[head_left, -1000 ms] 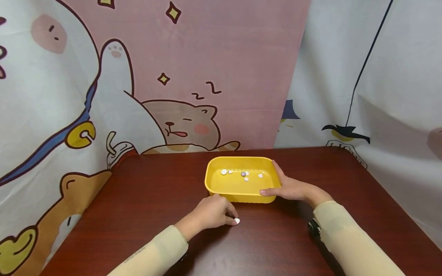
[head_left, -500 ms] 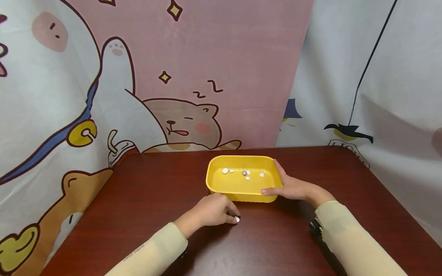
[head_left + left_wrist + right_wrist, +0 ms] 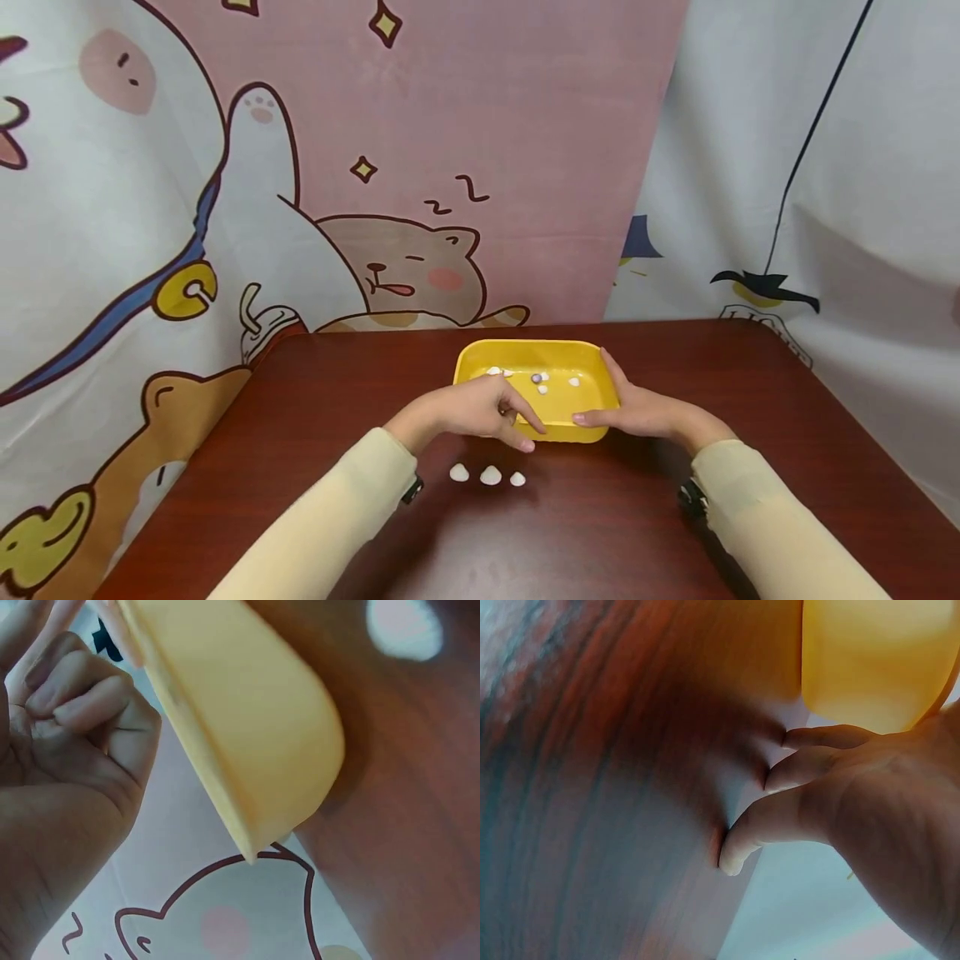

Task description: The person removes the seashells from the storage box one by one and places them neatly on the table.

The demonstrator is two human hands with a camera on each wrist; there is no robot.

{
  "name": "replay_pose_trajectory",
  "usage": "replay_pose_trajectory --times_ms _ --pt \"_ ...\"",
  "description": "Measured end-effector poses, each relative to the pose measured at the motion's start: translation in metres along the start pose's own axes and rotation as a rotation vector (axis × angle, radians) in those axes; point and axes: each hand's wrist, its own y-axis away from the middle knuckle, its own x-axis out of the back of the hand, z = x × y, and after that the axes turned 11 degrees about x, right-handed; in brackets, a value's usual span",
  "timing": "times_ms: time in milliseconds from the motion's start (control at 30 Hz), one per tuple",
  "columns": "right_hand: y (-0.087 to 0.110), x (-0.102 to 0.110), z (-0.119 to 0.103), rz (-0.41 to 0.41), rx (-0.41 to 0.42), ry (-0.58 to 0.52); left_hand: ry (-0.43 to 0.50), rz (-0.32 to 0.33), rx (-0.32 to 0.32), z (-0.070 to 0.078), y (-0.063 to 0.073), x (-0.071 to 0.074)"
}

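Note:
In the head view, a yellow plastic tub (image 3: 525, 347) stands on the table with several small white shells (image 3: 573, 382) and a purplish bead-like piece (image 3: 536, 378) inside. My right hand (image 3: 645, 412) holds its right end, thumb over the near rim, index finger along the far side. In the right wrist view the other fingers touch the table. My left hand (image 3: 487, 410) hovers over the tub's near left edge, thumb and index finger extended and apart, the others curled in, nothing visible between them. Three white shells (image 3: 491, 476) lie in a row on the table in front of the tub.
The dark red-brown wooden table (image 3: 337, 392) ends at a cartoon-printed cloth (image 3: 555, 167) behind. Another white cloth (image 3: 885, 250) hangs on the right. The left forearm partly covers the table at the front left.
My left hand has let go of the rightmost white shell on the table and risen up to the tub's near edge, uncovering the row of three. My right hand stays on the tub.

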Motion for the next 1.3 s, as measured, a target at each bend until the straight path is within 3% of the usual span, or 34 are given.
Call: replay_pose_trajectory --times_ms 233,533,833,1033,1300 --pt "0.001 0.001 0.001 -0.010 0.012 0.002 -0.041 -0.002 0.059 0.001 -0.021 0.018" --pt "0.001 0.002 0.000 -0.018 0.044 0.006 0.001 -0.020 0.219 -0.015 -0.045 0.029" --pt "0.003 0.003 -0.001 -0.020 0.022 -0.008 0.096 0.114 0.274 -0.037 -0.071 0.023" --pt "0.001 0.003 0.000 -0.021 0.025 -0.010 0.169 0.181 0.338 -0.039 -0.086 0.016" --pt "0.001 0.002 0.002 -0.024 0.039 -0.010 0.165 0.222 0.409 -0.041 -0.103 0.013"
